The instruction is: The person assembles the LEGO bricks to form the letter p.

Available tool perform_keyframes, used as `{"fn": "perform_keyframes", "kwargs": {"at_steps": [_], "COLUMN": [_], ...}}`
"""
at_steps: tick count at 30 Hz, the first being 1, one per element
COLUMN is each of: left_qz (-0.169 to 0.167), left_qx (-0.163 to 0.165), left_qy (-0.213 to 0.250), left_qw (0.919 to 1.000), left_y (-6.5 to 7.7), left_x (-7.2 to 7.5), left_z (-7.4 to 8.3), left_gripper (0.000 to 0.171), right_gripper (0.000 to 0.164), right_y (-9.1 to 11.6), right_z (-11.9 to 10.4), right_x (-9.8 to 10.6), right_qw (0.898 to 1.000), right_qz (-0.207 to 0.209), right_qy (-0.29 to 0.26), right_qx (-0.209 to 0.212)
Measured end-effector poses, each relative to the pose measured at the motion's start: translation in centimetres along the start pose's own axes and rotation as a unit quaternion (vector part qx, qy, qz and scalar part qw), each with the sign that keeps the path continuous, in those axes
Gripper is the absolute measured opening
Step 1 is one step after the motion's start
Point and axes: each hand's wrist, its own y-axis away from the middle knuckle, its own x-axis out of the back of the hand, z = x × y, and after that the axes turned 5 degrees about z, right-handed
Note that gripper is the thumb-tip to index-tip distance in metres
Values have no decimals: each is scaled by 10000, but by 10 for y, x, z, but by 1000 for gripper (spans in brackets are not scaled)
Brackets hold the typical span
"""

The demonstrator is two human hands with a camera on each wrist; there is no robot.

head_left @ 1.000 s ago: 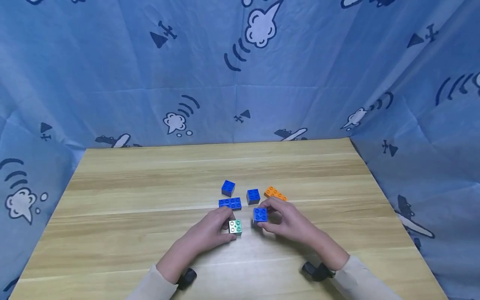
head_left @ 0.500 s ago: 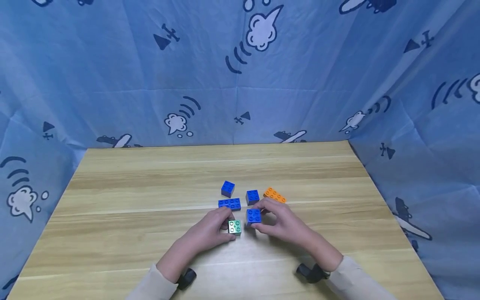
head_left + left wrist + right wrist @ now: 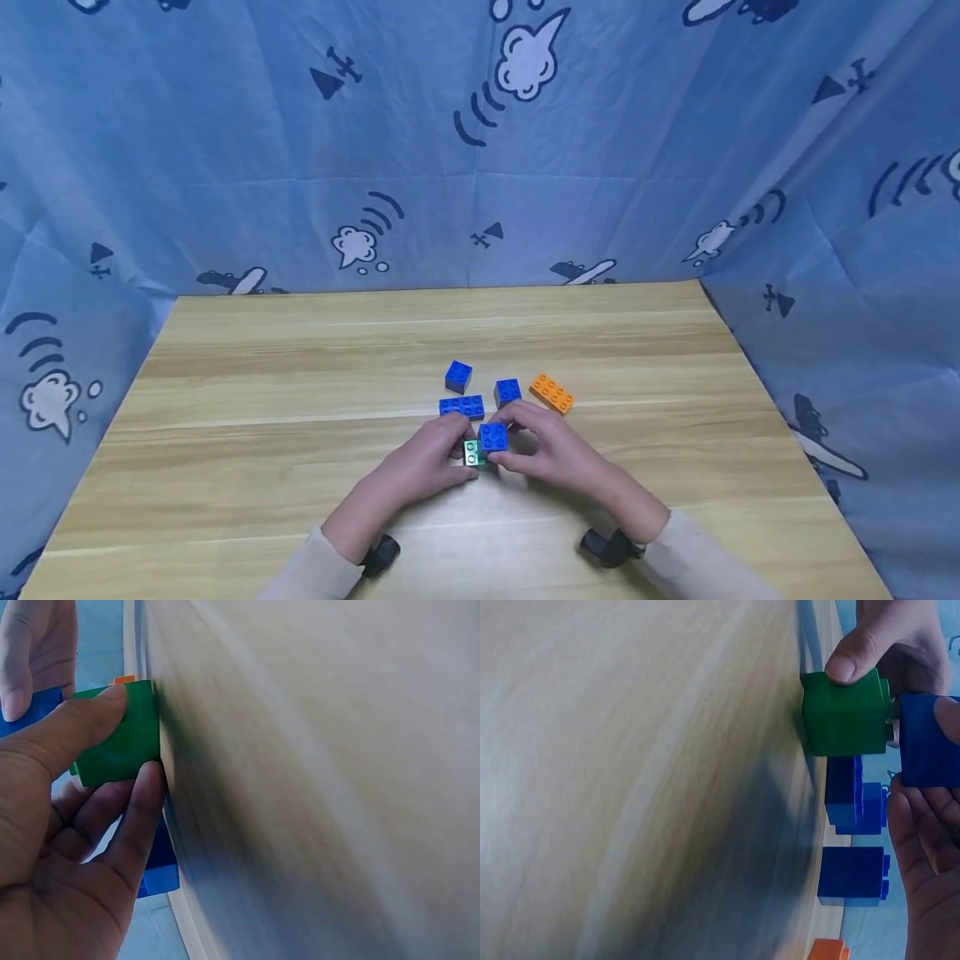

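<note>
A green square building block (image 3: 844, 714) rests on the table, pinched between the thumb and fingers of my left hand (image 3: 420, 458). My right hand (image 3: 551, 446) grips a blue square block (image 3: 492, 437) by its sides. In the right wrist view, this blue block (image 3: 926, 742) sits just above the green block's studs, with a small gap between them. From the head view it covers the right part of the green block (image 3: 471, 453). The left wrist view shows my left thumb and fingers on the green block (image 3: 124, 739), its bottom against the tabletop.
Behind my hands lie a long blue block (image 3: 462, 407), a blue square block (image 3: 458, 377), another blue square block (image 3: 507, 392) and a long orange block (image 3: 552, 393). The wooden table (image 3: 300, 358) is bounded by a blue patterned cloth (image 3: 420, 167) at the back and sides.
My right hand has carried the blue square block leftward, from beside the green block to over its right part. My left hand stays nearly still, holding the green block.
</note>
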Motion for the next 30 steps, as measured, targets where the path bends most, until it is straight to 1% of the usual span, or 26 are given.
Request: {"fn": "perform_keyframes", "kwargs": {"at_steps": [6, 12, 17, 22, 30], "left_qz": [-18, 48, 61, 55, 83], "left_qx": [13, 15, 45, 40, 3], "left_qy": [-7, -59, -84, -114, -156], "left_qw": [10000, 10000, 9999, 9999, 9998], "left_y": [0, 1, 1, 0, 0], "left_x": [-2, -2, -1, -1, 1], "left_z": [2, 1, 0, -1, -1], "left_gripper": [33, 33, 33, 34, 34], "right_gripper": [35, 36, 36, 37, 38], "right_y": [1, -1, -3, -4, -8], "right_z": [3, 4, 3, 1, -2], "right_x": [-5, -6, -6, -7, -11], "right_qw": [9998, 9994, 9993, 9994, 9992], "right_qz": [54, 58, -17, -79, -99], "right_qy": [57, 114, 164, 190, 185], "right_qx": [185, 323, 336, 264, 340]}}
